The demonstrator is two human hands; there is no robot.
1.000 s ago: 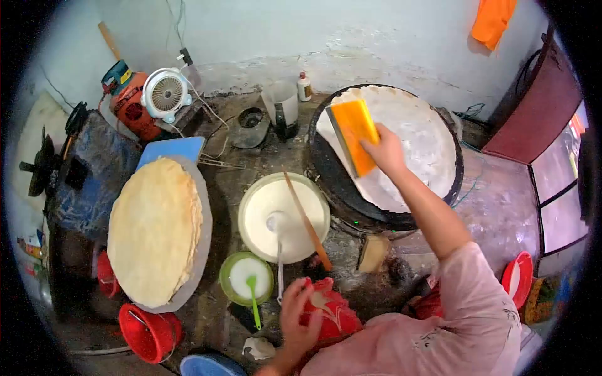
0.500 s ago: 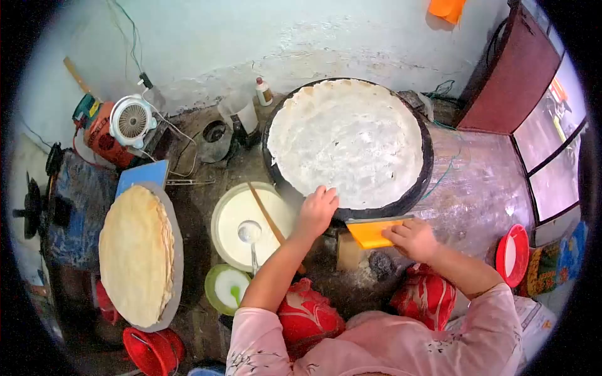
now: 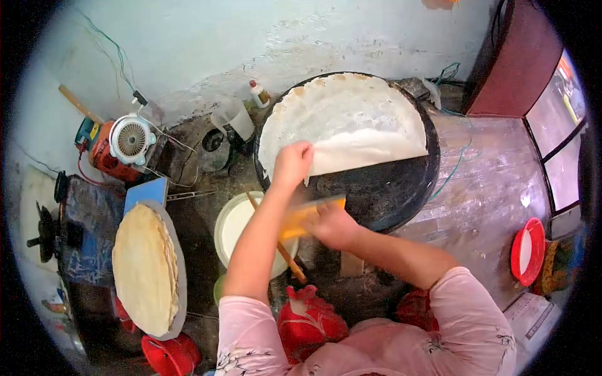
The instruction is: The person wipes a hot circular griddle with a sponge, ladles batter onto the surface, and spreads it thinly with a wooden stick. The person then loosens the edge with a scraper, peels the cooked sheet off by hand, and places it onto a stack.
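A large thin pancake (image 3: 351,106) lies on a round black griddle (image 3: 389,197). Its near side is lifted and folded back towards the wall, baring the dark plate in front. My left hand (image 3: 293,164) is closed on the pancake's near left edge, fingers pinched together. In my right hand (image 3: 335,225) is a yellow scraper (image 3: 301,219), blurred by motion, held low in front of the griddle and near my left forearm. A bowl of pale batter (image 3: 232,216) sits below my left arm, partly hidden by it, with a wooden stick (image 3: 291,262) across it.
To the left, a stack of pancakes (image 3: 144,269) rests on a round board. Behind it stand a white-and-orange blower (image 3: 130,139) and a clear jug (image 3: 235,119). A red bucket (image 3: 169,354) is at lower left, a red basin (image 3: 528,250) at right.
My left hand has taken the pancake's near edge and lifted it back, away from me. My right hand has swung left with the scraper, off the griddle's front rim.
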